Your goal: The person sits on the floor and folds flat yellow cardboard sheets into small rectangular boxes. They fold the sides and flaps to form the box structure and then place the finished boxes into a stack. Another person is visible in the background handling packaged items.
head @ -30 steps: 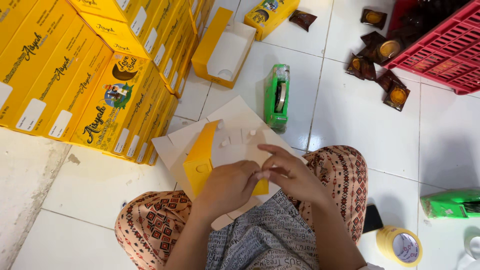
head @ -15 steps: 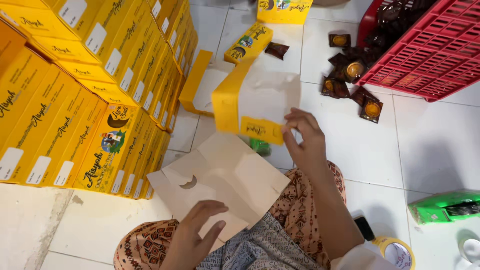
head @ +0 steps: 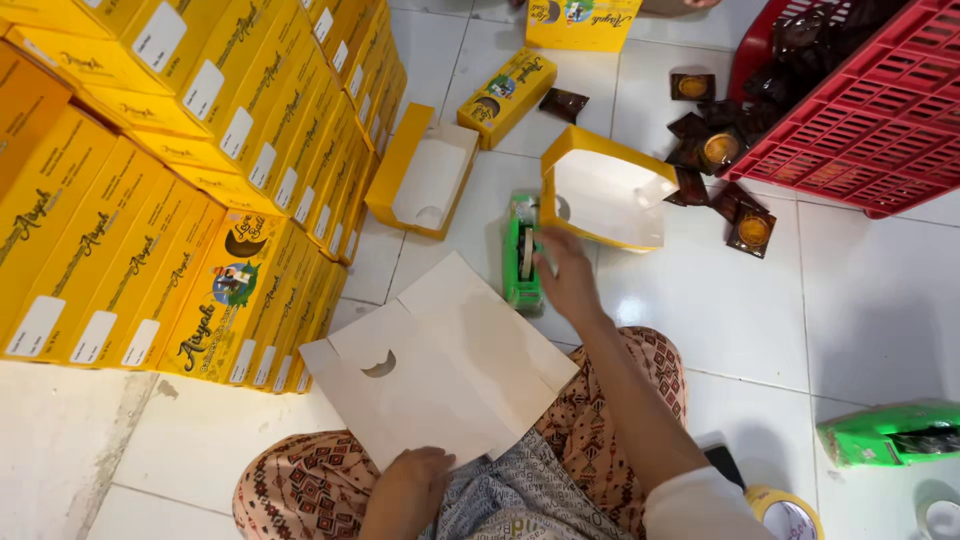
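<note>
Yellow cartons point(head: 150, 190): stacked on edge in tight rows along the left, spines up; packed that close, they prop one another and stay off the open floor.
Head view, right hand point(head: 566, 280): stretched far from the body, fingers loosely curled over the near end of the green tape dispenser point(head: 522, 250); it touches the dispenser, but whether it grips it I cannot tell.
Tape dispenser: flat on the white tiled floor point(head: 860, 290), just left of the open yellow box point(head: 605, 195), within easy reach of the seated person.
Open yellow box: half folded, white inside turned up, its near left corner beside the right hand's fingertips.
Head view, left hand point(head: 410, 490): low at the near edge, fingers spread and pressed on the near edge of the flat white cardboard blank point(head: 440, 365), seemingly pinning it on the lap so it does not slide.
Cardboard blank: unfolded, tilted across the patterned knees, a half-moon thumb cut showing near its left side.
Second open box point(head: 425, 170): further left, also lying white side up, against the carton rows.
Red crate point(head: 870, 110): far right, with dark wrapped sachets point(head: 720, 150) spilled on the tiles beside it, close to the open boxes.
Tape roll point(head: 785, 512): near right by the elbow; a green packet point(head: 890, 432) lies beyond it.
</note>
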